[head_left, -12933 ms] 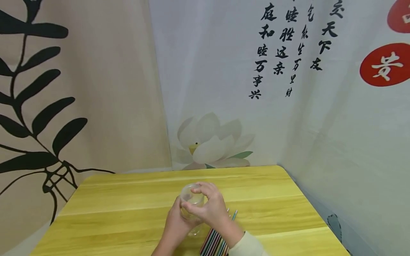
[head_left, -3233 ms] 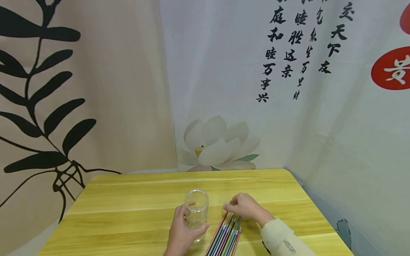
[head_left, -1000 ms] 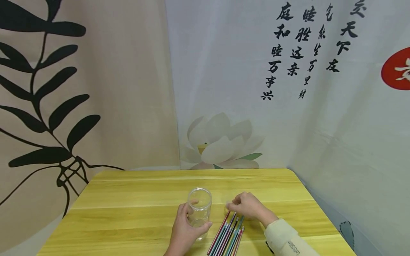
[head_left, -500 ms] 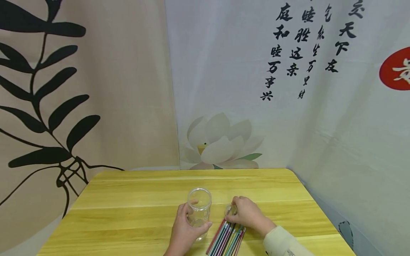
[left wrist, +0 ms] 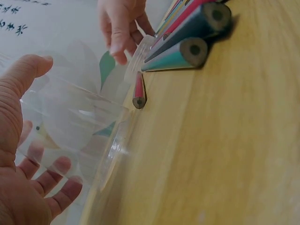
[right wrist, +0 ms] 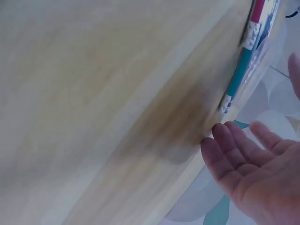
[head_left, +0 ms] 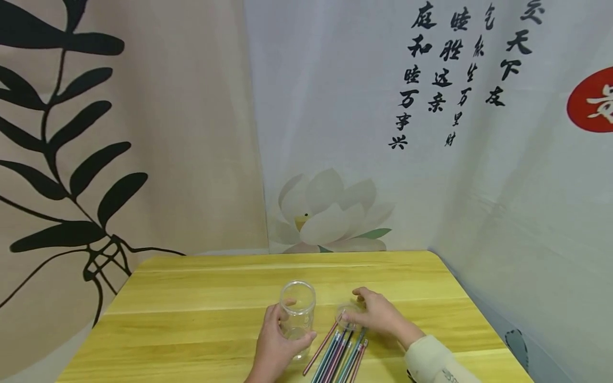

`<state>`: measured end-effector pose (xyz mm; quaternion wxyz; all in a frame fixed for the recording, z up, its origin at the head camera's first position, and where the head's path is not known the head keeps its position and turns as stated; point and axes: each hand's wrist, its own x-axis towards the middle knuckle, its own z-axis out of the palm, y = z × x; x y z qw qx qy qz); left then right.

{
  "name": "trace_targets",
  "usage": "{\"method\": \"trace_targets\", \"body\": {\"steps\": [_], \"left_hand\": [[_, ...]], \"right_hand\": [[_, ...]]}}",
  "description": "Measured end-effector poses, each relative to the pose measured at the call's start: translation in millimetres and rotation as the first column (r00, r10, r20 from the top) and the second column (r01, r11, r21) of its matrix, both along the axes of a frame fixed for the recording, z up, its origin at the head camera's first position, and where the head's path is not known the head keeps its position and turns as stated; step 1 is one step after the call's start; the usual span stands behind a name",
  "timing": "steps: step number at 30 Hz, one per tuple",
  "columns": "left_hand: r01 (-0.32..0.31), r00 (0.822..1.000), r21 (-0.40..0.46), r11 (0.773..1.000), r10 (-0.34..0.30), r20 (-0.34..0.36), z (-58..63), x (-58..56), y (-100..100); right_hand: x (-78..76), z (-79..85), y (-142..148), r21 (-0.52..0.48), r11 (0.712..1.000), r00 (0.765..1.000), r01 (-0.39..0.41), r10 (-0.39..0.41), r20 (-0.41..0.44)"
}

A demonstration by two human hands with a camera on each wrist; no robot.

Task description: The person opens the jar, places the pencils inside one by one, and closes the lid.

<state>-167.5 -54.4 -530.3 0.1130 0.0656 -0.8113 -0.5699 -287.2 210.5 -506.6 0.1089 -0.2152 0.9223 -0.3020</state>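
Note:
My left hand (head_left: 276, 343) grips a clear, uncapped cylindrical jar (head_left: 304, 320) around its side, thumb on the near side and fingers behind. The jar stands upright on the table. To its right lies a clear round lid (head_left: 347, 307) at the far ends of a bunch of pencils (head_left: 337, 354). My right hand (head_left: 383, 317) is over the lid with thumb and fingers spread apart, the thumb overlapping its edge. One red pencil (head_left: 320, 348) lies angled away from the bunch, toward the jar. In the right wrist view, the open palm and extended fingers (right wrist: 218, 161) show.
The yellow wood-grain table (head_left: 191, 314) has its far edge against a cloth backdrop (head_left: 335, 133) with a printed lotus and writing. In the right wrist view, white erasers (right wrist: 226, 104) cap some pencils. Their flat ends face the left wrist camera.
Both hands were on the jar at first; later the right hand held the lid apart. The lid now lies flatter, the right fingers have spread, and the red pencil has shifted left from the bunch.

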Motion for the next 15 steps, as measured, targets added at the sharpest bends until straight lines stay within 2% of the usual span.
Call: {"method": "trace_targets", "body": {"steps": [5, 8, 11, 15], "left_hand": [[0.009, 1.000, 0.001, 1.000, -0.009, 0.013, 1.4, 1.3, -1.3], [0.016, 1.000, 0.009, 1.000, -0.017, 0.019, 2.2, 2.9, -1.0], [0.016, 1.000, 0.016, 1.000, -0.016, 0.017, 2.5, 3.2, -0.2], [0.013, 1.000, 0.012, 1.000, -0.013, 0.012, 2.2, 2.6, 1.1]], "right_hand": [[-3.6, -4.3, -2.5, 0.031, 0.997, 0.997, -0.073, 0.073, -0.007], [-3.8, -5.9, -5.7, 0.051, 0.995, 0.996, -0.087, 0.089, -0.032], [-2.2, -7.0, -8.4, 0.069, 0.996, 0.995, -0.064, 0.069, -0.071], [2.3, -9.3, -10.1, 0.109, 0.994, 0.986, 0.021, -0.003, -0.164]]}}
